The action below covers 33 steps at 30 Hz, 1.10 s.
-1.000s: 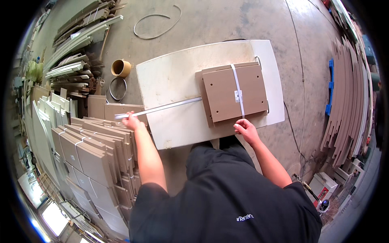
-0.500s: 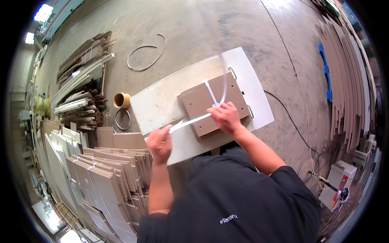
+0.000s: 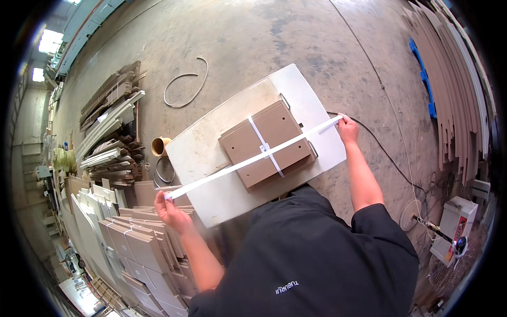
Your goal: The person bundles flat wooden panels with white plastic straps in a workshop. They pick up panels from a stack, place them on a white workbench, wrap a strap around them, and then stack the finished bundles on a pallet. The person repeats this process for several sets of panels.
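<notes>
A white plastic strap point(image 3: 216, 176) stretches between my two hands, low on the left and high on the right. My left hand point(image 3: 173, 213) pinches one end beyond the board's near-left edge. The other end is pinched in my right hand point(image 3: 348, 130), past the right edge. Between them the strap passes diagonally over a stack of brown panels point(image 3: 244, 149) with small holes. Another white strap band point(image 3: 255, 127) lies across the stack, and a small buckle point(image 3: 264, 148) sits where the two cross. The stack rests on a white board-like tabletop point(image 3: 203, 127).
Bundled brown panels point(image 3: 125, 238) stand at lower left, with stacked offcuts point(image 3: 105, 119) farther off. A cardboard tube point(image 3: 160, 146) and a loose strap loop point(image 3: 166, 95) lie on the floor. Long brown boards point(image 3: 449, 105), a cable point(image 3: 377, 138) and a fan point(image 3: 442, 272) are on the right.
My right hand has left the buckle and moved far right with a strap end. My left hand has moved outward to the left and nearer. The strap is now drawn straight between them.
</notes>
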Motion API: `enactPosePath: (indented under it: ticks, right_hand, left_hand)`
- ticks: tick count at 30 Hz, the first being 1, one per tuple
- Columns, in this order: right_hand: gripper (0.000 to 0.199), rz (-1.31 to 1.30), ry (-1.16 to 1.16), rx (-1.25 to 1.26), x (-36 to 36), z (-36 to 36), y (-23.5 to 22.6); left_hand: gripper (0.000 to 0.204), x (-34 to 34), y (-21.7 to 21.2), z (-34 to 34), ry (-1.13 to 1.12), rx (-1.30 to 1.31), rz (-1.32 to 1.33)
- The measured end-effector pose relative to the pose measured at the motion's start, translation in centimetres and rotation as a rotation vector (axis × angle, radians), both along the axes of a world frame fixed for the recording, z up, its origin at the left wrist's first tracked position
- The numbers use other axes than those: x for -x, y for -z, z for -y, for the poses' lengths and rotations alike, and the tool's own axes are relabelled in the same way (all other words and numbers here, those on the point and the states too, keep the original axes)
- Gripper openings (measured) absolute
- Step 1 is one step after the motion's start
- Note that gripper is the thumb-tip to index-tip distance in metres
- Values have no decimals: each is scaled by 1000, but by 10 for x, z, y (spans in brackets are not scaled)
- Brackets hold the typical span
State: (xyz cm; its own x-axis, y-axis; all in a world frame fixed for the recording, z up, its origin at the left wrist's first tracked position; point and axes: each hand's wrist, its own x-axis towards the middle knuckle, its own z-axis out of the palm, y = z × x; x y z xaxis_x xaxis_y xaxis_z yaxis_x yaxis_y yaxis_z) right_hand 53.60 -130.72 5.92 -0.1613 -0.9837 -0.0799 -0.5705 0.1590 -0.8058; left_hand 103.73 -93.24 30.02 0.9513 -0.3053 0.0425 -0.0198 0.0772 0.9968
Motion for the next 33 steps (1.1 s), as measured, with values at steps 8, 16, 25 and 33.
enactPosePath:
  ticks: [8, 16, 25, 33]
  right_hand:
    - [24, 193, 41, -156, -72, 0, 97]
    - [29, 409, -66, -393, -101, -28, 130]
    - [46, 173, -212, -281, -28, -48, 88]
    - [38, 126, -189, -340, 21, -118, 66]
  left_hand:
    - [25, 21, -18, 21, 48, -58, 40]
    - [26, 40, -19, 20, 136, -300, 109]
    - [36, 45, 33, 18, 354, -806, 382]
    - [33, 88, 88, 50, 627, -795, 410]
